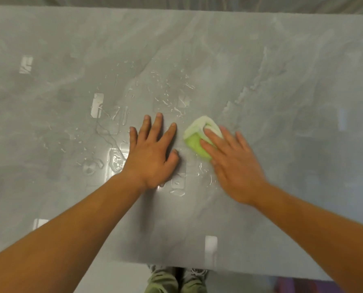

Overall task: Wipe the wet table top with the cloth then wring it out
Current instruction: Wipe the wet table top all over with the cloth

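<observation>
A folded green and white cloth [197,134] lies on the glossy grey marble table top [260,70], near the middle. My right hand [233,163] presses flat on the cloth's near right part, fingers spread over it; the hand is blurred. My left hand [153,151] rests flat on the table just left of the cloth, fingers apart, holding nothing. Water drops and small puddles [167,92] are scattered beyond and to the left of both hands, with more water [178,187] between the wrists.
The table's near edge [197,269] runs across the bottom, with my legs and shoes [176,280] below it. Bright ceiling-light reflections show on the surface. The far edge [176,8] lies at the top of the view.
</observation>
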Demonstrator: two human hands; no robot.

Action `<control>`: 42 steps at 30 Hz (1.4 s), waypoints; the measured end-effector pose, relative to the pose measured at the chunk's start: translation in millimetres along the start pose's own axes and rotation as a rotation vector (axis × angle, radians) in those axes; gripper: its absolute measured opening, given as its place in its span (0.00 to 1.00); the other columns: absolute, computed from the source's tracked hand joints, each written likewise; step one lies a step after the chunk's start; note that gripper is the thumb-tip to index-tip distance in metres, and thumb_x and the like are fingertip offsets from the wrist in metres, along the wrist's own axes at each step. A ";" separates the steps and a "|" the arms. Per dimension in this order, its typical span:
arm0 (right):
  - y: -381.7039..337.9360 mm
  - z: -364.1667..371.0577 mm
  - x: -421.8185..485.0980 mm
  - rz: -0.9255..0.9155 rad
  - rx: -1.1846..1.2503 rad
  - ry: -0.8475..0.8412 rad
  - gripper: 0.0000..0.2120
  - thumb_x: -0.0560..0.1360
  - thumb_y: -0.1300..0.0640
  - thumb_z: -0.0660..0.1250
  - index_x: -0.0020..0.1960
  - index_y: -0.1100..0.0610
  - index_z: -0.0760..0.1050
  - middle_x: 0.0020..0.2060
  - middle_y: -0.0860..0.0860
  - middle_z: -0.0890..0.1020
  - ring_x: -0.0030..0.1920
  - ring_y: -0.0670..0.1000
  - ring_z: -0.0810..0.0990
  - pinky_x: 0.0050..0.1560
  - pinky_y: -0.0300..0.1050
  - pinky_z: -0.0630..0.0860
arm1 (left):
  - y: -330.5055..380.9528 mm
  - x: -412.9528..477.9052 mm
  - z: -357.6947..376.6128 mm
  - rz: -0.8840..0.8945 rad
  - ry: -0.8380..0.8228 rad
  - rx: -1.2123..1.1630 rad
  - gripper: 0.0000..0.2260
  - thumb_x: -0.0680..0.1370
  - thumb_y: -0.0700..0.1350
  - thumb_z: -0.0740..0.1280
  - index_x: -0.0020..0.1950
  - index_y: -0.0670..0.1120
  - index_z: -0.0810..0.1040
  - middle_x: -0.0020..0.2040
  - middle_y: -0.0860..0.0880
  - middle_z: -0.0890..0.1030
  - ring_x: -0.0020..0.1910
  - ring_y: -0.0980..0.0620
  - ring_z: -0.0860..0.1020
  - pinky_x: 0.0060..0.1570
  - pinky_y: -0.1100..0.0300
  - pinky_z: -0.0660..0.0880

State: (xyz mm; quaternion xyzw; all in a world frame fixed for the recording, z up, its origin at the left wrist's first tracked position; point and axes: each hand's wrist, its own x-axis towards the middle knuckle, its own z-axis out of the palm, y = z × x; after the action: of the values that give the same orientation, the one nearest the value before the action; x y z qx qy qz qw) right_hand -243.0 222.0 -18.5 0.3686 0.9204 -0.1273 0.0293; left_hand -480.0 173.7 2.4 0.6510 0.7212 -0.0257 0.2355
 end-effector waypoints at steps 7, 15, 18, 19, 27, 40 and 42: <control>8.3 -6.8 44.3 0.418 0.067 0.172 0.27 0.79 0.53 0.49 0.78 0.51 0.61 0.80 0.51 0.59 0.78 0.63 0.58 0.75 0.65 0.55 | -3.8 0.7 -4.0 0.023 -0.038 -0.024 0.32 0.76 0.57 0.50 0.81 0.55 0.50 0.82 0.46 0.40 0.79 0.42 0.36 0.75 0.38 0.36; -33.5 16.0 -46.7 0.221 0.125 0.091 0.24 0.81 0.53 0.50 0.78 0.46 0.61 0.80 0.44 0.59 0.80 0.57 0.55 0.77 0.63 0.51 | -3.4 -75.2 14.4 0.040 0.112 -0.064 0.27 0.78 0.56 0.49 0.78 0.55 0.59 0.81 0.44 0.52 0.80 0.44 0.42 0.76 0.42 0.35; -38.4 13.8 -22.6 0.455 0.167 0.182 0.25 0.81 0.52 0.50 0.78 0.49 0.62 0.80 0.47 0.58 0.79 0.59 0.54 0.77 0.64 0.51 | -10.7 -101.8 30.7 0.013 0.083 -0.011 0.29 0.78 0.58 0.46 0.80 0.55 0.55 0.82 0.44 0.46 0.80 0.45 0.38 0.74 0.43 0.31; -49.5 16.8 -25.4 0.498 0.174 0.203 0.25 0.80 0.52 0.50 0.78 0.49 0.61 0.80 0.48 0.58 0.79 0.60 0.54 0.77 0.64 0.51 | -13.6 -107.6 34.9 0.012 0.074 -0.007 0.29 0.79 0.58 0.45 0.80 0.55 0.54 0.82 0.45 0.45 0.80 0.45 0.37 0.75 0.42 0.32; -94.5 44.8 -105.1 0.156 0.030 0.088 0.26 0.80 0.55 0.54 0.78 0.49 0.61 0.80 0.48 0.58 0.79 0.59 0.56 0.77 0.62 0.52 | -30.8 -122.3 41.8 0.093 0.061 -0.065 0.30 0.77 0.58 0.44 0.80 0.53 0.56 0.82 0.44 0.46 0.80 0.45 0.38 0.76 0.42 0.35; -192.2 63.7 -129.0 0.238 0.106 0.111 0.26 0.80 0.54 0.53 0.78 0.49 0.61 0.80 0.48 0.58 0.80 0.57 0.52 0.77 0.63 0.55 | -50.4 -155.5 51.4 0.163 0.080 -0.081 0.28 0.78 0.54 0.45 0.77 0.50 0.62 0.82 0.43 0.52 0.80 0.43 0.45 0.76 0.39 0.42; -174.6 60.3 -116.9 0.256 0.088 0.097 0.27 0.80 0.54 0.52 0.79 0.47 0.57 0.81 0.47 0.56 0.81 0.57 0.51 0.78 0.62 0.53 | -55.4 -156.1 52.9 0.185 0.077 -0.051 0.27 0.80 0.54 0.45 0.78 0.51 0.61 0.82 0.45 0.51 0.81 0.44 0.44 0.77 0.40 0.42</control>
State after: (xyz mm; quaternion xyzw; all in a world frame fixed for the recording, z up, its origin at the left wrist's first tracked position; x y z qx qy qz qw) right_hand -280.3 6.6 -22.3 0.4895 0.8598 -0.1447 -0.0156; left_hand -509.9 2.5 -1.3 0.7091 0.6669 0.0394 0.2256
